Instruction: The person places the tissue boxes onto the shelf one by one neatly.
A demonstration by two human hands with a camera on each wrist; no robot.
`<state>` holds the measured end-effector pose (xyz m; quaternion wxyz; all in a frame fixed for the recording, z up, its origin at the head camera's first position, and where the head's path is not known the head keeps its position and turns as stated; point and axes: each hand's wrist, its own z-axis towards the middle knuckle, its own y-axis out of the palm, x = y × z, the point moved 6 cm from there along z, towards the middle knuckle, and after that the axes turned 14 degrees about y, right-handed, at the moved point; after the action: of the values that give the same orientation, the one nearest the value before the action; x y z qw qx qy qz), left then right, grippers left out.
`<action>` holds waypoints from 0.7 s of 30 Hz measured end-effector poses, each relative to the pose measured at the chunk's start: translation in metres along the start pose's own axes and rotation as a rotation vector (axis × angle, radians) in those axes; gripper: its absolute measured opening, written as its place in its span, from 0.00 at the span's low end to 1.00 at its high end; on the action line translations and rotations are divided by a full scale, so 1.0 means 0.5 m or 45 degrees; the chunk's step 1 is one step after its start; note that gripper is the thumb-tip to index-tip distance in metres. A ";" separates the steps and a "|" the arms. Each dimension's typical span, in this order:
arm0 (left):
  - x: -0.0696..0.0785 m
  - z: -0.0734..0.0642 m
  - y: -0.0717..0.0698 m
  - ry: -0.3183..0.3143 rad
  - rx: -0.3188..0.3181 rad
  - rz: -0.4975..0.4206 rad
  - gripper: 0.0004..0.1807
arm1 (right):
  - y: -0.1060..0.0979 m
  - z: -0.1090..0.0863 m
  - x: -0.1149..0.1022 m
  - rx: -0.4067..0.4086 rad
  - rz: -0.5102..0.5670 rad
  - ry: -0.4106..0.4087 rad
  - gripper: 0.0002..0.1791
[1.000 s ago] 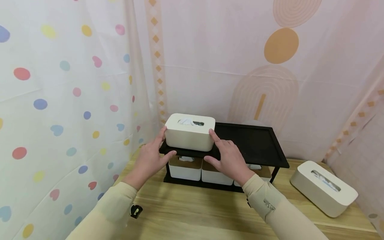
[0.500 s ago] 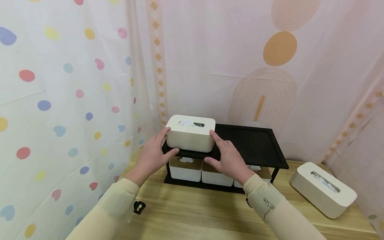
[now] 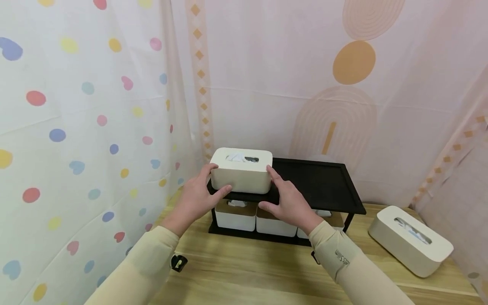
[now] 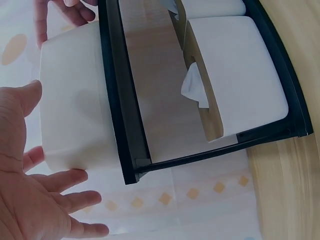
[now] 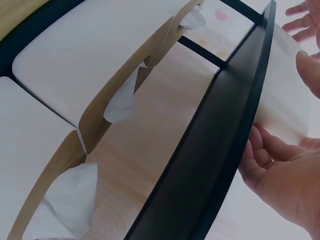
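A cream tissue box [image 3: 242, 180] with an oval slot and white tissue in it stands at the left end of a black two-tier rack [image 3: 316, 184]. My left hand [image 3: 192, 203] is at the box's left end, fingertips by the upper corner and thumb low across the front. At the opposite end, my right hand [image 3: 293, 205] has its index fingertip at the top corner, thumb spread away. The left wrist view shows the left hand [image 4: 42, 210] with spread fingers beside the box [image 4: 75, 100]. In the right wrist view, the right hand's fingers [image 5: 260, 155] lie against the box end.
Several white tissue boxes [image 3: 235, 220] with brown wooden tops fill the rack's lower tier. Another cream tissue box [image 3: 396, 245] sits on the wooden table [image 3: 236, 275] at the right. Dotted curtain [image 3: 95, 169] hangs at the left, patterned curtain [image 3: 259, 84] behind the rack.
My left hand has shifted slightly to the right, its thumb moving further across the box's front. The right hand and the box stay nearly in place; the head view has tilted a little.
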<state>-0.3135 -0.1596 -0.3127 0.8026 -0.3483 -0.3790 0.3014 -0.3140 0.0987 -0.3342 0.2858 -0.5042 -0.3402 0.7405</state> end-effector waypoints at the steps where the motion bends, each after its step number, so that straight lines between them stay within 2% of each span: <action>1: 0.001 -0.001 -0.001 0.003 0.008 0.004 0.45 | -0.001 -0.001 -0.002 -0.005 0.004 0.004 0.61; 13: 0.003 -0.010 -0.013 0.019 0.051 0.018 0.43 | -0.006 -0.029 -0.019 -0.117 0.016 0.032 0.61; 17: -0.001 -0.019 -0.017 0.037 0.072 0.052 0.43 | -0.026 -0.046 0.004 -0.126 -0.012 0.062 0.60; 21: -0.005 -0.042 -0.026 0.053 0.070 0.106 0.42 | -0.069 -0.064 0.060 -0.070 -0.097 0.076 0.60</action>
<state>-0.2947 -0.1760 -0.3135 0.8065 -0.3478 -0.3388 0.3374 -0.2911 0.1495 -0.3318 0.3099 -0.5204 -0.3706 0.7042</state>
